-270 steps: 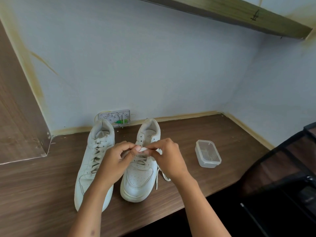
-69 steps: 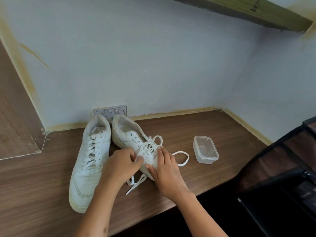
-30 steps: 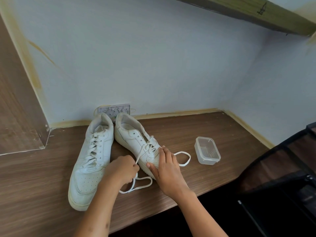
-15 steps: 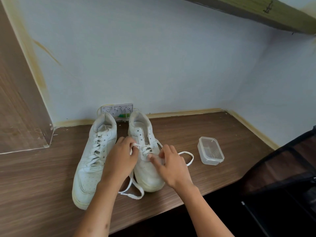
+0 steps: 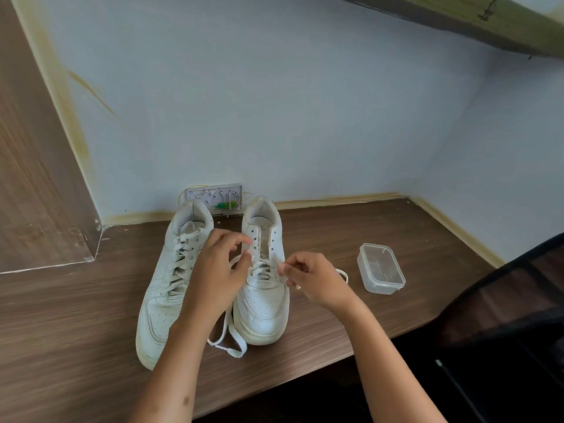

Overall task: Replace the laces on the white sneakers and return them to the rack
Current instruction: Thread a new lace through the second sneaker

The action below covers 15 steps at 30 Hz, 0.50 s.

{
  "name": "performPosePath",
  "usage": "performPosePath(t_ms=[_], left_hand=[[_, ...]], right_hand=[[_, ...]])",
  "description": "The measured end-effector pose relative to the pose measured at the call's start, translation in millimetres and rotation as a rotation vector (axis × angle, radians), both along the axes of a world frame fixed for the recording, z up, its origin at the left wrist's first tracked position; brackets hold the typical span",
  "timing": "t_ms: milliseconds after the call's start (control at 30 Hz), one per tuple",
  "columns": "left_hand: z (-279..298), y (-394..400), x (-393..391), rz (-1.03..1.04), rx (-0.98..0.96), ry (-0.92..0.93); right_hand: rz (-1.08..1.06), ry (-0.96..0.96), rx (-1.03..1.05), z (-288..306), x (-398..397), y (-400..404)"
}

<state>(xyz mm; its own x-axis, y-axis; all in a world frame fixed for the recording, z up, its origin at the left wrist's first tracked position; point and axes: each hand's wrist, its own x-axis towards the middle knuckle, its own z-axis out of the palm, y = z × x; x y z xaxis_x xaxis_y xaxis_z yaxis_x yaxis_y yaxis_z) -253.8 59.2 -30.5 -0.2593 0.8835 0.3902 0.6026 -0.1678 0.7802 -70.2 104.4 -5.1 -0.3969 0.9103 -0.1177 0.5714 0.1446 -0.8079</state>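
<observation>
I see both sneakers side by side on the desk (image 5: 351, 233), toes toward me, which keeps the eyelets facing up and within easy reach. The left shoe (image 5: 171, 276) is laced to the top, so I judge it done. The right shoe (image 5: 262, 288) is only laced over its lower eyelets; the upper holes are bare, and that is where the hands work.

My left hand (image 5: 216, 276) hovers over the gap between the shoes, its fingers curled at the left row of eyelets, apparently pinching the lace (image 5: 227, 337), whose slack loops down past the toe onto the desk. My right hand (image 5: 311, 276) pinches the other end just beside the right row, with more lace trailing behind it. The hands sit apart, one per side, so each end can be fed across.

A clear tub (image 5: 381, 270) stands well apart to the right, out of the way.
</observation>
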Motion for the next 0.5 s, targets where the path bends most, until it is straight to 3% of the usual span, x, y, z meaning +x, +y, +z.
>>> performPosePath(t_ms=[100,233,367,500], left_hand=[[9,-3,6,-0.093,0.033,-0.175],[12,-4,18,-0.343,-0.109,-0.385],[15,-2,30,-0.662,-0.305,-0.776],[17,-8,25,-0.766,-0.357,-0.827]], right_hand=[[0.070,0.263,-0.121,34,2,-12],[0.099,0.501,0.020,47,3,-13],[-0.011,0.633,0.033,49,3,-13],[-0.186,0.702,0.018,47,7,-10]])
